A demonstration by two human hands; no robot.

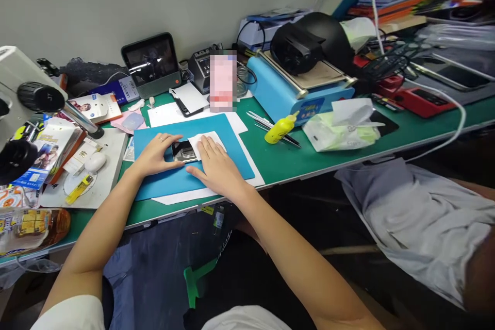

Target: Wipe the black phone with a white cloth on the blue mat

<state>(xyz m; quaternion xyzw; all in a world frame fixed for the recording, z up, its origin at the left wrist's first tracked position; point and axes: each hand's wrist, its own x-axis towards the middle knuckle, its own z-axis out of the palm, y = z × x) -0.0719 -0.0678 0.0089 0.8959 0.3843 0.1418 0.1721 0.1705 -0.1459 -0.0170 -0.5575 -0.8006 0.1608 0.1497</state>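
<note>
On a blue mat (154, 180) lies a phone (184, 151) with a dark, shiny surface. My left hand (158, 154) grips its left end, the thumb along the near edge and the fingers at the far edge. Under the fingers of my right hand (214, 162) is a white tissue (196, 147), pressed flat over the phone's right part, which it hides. The right thumb sticks out toward the near edge.
Right of the mat are a yellow bottle (280, 130), tweezers (261, 120), a tissue pack (340, 131) and a blue machine (266, 87). A microscope (58, 98) stands left, a drink bottle (34, 229) at the near edge. Another person's clothed leg (421, 227) is at right.
</note>
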